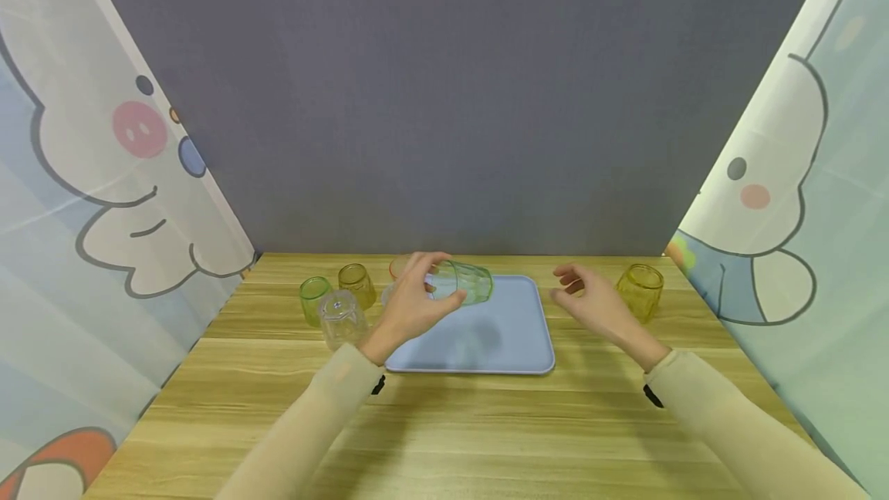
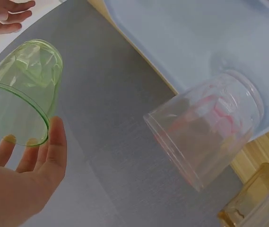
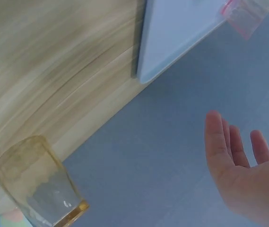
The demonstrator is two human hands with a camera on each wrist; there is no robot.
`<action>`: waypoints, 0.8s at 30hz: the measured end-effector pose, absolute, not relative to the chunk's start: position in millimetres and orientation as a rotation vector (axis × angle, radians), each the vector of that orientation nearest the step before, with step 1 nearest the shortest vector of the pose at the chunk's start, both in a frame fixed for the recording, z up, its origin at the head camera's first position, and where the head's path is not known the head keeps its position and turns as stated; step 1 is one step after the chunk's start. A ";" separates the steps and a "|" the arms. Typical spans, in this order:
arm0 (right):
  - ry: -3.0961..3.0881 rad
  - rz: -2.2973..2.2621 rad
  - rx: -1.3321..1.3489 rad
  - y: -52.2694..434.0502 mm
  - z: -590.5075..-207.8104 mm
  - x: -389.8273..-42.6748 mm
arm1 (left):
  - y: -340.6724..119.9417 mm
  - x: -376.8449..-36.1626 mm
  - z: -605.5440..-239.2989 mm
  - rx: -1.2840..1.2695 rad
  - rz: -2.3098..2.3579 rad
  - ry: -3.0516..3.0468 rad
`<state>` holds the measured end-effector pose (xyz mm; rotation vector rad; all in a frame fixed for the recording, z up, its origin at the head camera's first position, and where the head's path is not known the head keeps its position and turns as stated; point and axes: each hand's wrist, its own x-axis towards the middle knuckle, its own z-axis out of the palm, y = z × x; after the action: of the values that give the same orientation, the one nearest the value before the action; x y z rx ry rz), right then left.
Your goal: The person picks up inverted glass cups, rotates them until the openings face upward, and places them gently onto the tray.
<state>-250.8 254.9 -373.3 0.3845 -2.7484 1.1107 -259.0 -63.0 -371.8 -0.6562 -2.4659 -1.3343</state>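
Green cup (image 1: 464, 282): a translucent pale-green faceted tumbler, intact, nothing visible inside. It is tipped onto its side in the air, mouth toward the left hand (image 1: 410, 307), base pointing right. The left hand grips it near the rim, fingers curled over the top and thumb beneath. It hangs above the rear left part of the blue tray (image 1: 514, 330), clear of the surface, with a faint shadow on the tray below it. In the left wrist view the cup (image 2: 23, 90) shows its open round rim toward the camera, fingertips (image 2: 54, 142) against the rim's lower edge. The body narrows slightly toward the base.
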 end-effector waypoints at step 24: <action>-2.808 0.923 0.382 265.1 -367.3 -261.1 | -58.4 -265.7 -373.3 -0.642 -0.953 -2.599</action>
<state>-261.1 265.1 -367.3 0.3818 -2.8078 0.9230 -265.7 -58.4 -373.3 -0.6423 -2.5985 -0.9534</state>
